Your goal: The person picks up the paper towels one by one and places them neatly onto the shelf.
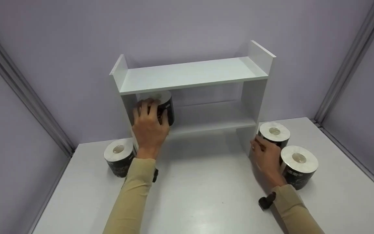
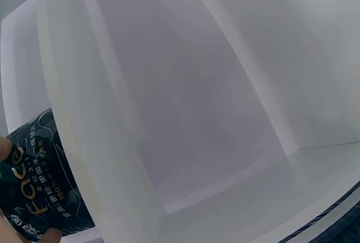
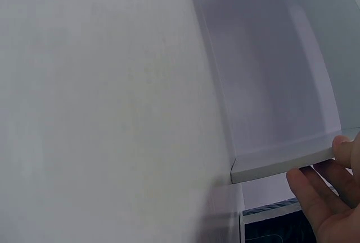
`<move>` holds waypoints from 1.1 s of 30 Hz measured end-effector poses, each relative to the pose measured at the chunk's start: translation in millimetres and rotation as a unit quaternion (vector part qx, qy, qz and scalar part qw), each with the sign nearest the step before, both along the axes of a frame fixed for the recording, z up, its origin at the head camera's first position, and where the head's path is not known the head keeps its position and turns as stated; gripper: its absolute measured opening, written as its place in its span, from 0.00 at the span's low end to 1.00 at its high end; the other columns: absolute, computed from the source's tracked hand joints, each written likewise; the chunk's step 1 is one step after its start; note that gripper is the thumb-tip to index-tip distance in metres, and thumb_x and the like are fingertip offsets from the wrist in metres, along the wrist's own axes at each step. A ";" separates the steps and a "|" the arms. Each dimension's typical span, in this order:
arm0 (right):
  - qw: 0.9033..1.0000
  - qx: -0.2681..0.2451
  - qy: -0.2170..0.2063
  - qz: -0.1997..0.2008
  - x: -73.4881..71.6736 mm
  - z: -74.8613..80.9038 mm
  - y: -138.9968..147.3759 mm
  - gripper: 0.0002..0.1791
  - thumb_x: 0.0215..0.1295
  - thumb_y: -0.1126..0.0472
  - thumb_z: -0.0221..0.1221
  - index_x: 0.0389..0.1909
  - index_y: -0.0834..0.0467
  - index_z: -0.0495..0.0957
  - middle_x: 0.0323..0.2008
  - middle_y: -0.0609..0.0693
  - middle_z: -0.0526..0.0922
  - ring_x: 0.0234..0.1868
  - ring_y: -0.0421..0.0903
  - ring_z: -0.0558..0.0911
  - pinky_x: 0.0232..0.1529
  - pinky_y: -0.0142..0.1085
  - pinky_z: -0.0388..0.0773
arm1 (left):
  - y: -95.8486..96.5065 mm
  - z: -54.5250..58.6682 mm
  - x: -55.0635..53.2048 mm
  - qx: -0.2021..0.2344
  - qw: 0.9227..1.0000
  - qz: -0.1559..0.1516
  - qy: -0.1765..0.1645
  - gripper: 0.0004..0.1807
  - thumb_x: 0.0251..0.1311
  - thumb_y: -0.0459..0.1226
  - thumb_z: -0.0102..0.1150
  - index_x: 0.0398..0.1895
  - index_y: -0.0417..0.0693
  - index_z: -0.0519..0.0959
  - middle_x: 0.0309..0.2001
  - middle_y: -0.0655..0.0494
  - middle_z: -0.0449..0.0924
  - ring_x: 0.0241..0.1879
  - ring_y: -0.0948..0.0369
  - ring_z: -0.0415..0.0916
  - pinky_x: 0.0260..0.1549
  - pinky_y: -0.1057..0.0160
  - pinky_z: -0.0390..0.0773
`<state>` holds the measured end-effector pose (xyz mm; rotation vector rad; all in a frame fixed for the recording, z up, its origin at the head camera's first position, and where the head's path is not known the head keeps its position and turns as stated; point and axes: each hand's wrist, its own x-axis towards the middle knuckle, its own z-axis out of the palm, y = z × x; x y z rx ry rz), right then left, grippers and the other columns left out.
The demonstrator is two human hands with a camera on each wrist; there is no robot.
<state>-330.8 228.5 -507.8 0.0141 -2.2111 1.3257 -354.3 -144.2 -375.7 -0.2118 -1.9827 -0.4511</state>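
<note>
My left hand (image 1: 150, 123) grips a toilet paper roll (image 1: 165, 104) in a dark printed wrapper, standing at the left end of the middle shelf (image 1: 213, 116). In the left wrist view, fingertips show at the edge of this roll (image 2: 39, 181), with gold "face" lettering on its wrapper. The right hand (image 1: 266, 156) pinches the front edge of the right side panel of the white shelf unit (image 1: 193, 75). Its thumb lies inside the panel (image 3: 281, 167) and its fingers outside in the right wrist view.
One wrapped roll (image 1: 119, 157) stands on the white table (image 1: 190, 195), left of the unit. Two more, a rear roll (image 1: 274, 131) and a front roll (image 1: 299, 165), stand right of it, close to the right hand. A pale wall (image 1: 187, 26) is behind the unit.
</note>
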 end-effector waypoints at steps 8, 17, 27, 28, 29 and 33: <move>1.000 0.014 -0.023 -0.011 4.2 1.4 0.5 0.19 0.78 0.62 0.63 0.65 0.63 0.82 0.54 0.64 0.89 0.52 0.60 0.91 0.45 0.20 0.82 | 0.6 -2.2 -3.1 0.006 1.000 -0.004 -0.010 0.18 0.70 0.43 0.66 0.59 0.48 0.83 0.61 0.47 0.82 0.59 0.39 0.77 0.49 0.39 0.85; 1.000 0.011 -0.009 -0.008 3.1 -0.1 -1.5 0.18 0.77 0.63 0.64 0.64 0.64 0.83 0.52 0.64 0.90 0.50 0.60 0.91 0.44 0.21 0.83 | -2.0 -1.1 1.9 0.013 1.000 -0.018 -0.001 0.17 0.70 0.42 0.67 0.59 0.47 0.84 0.61 0.47 0.82 0.64 0.39 0.76 0.54 0.39 0.85; 1.000 0.003 0.010 -0.001 0.3 -1.6 -7.6 0.17 0.75 0.67 0.65 0.61 0.66 0.84 0.47 0.64 0.91 0.45 0.59 0.92 0.38 0.14 0.78 | -15.2 -4.3 13.5 0.018 0.995 -0.095 -0.005 0.25 0.67 0.36 0.69 0.66 0.40 0.81 0.66 0.42 0.80 0.74 0.38 0.69 0.76 0.42 0.68; 1.000 0.004 0.008 0.000 0.4 -1.6 -8.0 0.17 0.75 0.67 0.65 0.61 0.66 0.84 0.47 0.65 0.91 0.45 0.60 0.92 0.39 0.14 0.78 | -16.1 -4.2 15.3 0.017 0.995 -0.097 -0.008 0.25 0.67 0.36 0.69 0.66 0.40 0.81 0.67 0.42 0.80 0.75 0.38 0.69 0.77 0.42 0.68; 1.000 0.003 0.007 0.000 0.5 -1.3 -8.3 0.17 0.75 0.67 0.65 0.61 0.67 0.84 0.47 0.65 0.91 0.46 0.60 0.91 0.39 0.14 0.78 | -16.9 -4.1 16.8 0.015 0.995 -0.097 -0.012 0.26 0.67 0.35 0.69 0.67 0.40 0.80 0.67 0.42 0.79 0.75 0.38 0.69 0.77 0.42 0.68; 1.000 0.005 0.005 0.004 1.1 0.9 -8.9 0.17 0.76 0.67 0.64 0.62 0.67 0.83 0.47 0.65 0.91 0.46 0.61 0.91 0.39 0.14 0.78 | -18.4 -3.4 22.4 0.009 0.995 -0.094 -0.023 0.27 0.66 0.36 0.69 0.68 0.41 0.80 0.69 0.43 0.79 0.75 0.37 0.68 0.76 0.41 0.69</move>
